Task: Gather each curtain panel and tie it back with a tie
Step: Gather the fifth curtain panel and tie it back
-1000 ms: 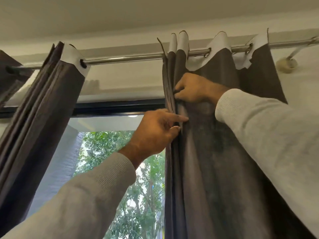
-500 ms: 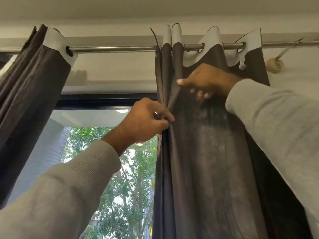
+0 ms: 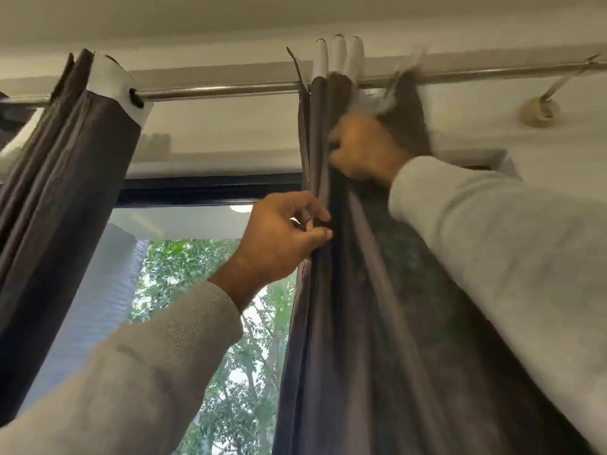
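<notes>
Left hand (image 3: 279, 238) on curtain panel (image 3: 361, 339) edge

Ceiling (image 3: 197, 18) off-white, plain, meeting a pale wall (image 3: 213, 126) above the window. Metal curtain rod (image 3: 223, 92) runs across near the ceiling line; at far right a slanted bracket arm joins it to a round wall mount (image 3: 538, 111). Dark window frame (image 3: 203, 192) spans the top of the glass. Through the window (image 3: 197, 290): daylight, green tree foliage (image 3: 249, 372), a grey brick wall (image 3: 98, 297) at left, a round light (image 3: 241, 208) reflected or mounted just under the frame.
</notes>
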Action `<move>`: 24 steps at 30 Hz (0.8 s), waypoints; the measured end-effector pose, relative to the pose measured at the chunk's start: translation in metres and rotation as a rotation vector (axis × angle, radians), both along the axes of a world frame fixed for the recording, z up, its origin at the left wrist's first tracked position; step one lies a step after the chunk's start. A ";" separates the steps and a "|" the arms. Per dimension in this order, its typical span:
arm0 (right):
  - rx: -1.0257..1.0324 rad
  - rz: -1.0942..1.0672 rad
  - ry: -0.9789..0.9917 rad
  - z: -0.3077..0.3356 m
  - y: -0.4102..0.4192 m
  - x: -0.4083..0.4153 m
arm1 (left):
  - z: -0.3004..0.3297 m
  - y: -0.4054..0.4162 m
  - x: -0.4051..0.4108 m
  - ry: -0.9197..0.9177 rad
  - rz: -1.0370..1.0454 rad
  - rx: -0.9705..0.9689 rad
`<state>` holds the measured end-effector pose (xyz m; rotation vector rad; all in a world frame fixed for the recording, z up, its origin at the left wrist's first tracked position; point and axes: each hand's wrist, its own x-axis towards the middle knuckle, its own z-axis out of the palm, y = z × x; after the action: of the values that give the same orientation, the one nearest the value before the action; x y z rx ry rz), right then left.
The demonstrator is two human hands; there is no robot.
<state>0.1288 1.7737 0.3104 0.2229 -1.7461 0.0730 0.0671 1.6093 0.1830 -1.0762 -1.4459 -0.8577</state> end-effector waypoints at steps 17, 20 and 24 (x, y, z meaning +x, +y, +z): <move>0.128 0.314 -0.364 -0.004 0.008 0.022 | 0.009 -0.001 0.019 -0.034 0.259 -0.178; -0.031 0.275 0.012 -0.005 0.025 0.018 | 0.006 -0.001 0.018 -0.032 0.236 -0.103; -0.320 -0.145 0.184 -0.008 0.047 0.014 | -0.003 -0.008 0.015 0.032 0.275 -0.020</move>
<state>0.1432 1.8207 0.3022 -0.1276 -1.5375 0.2175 0.0823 1.6013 0.1799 -0.8761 -1.5358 -0.6286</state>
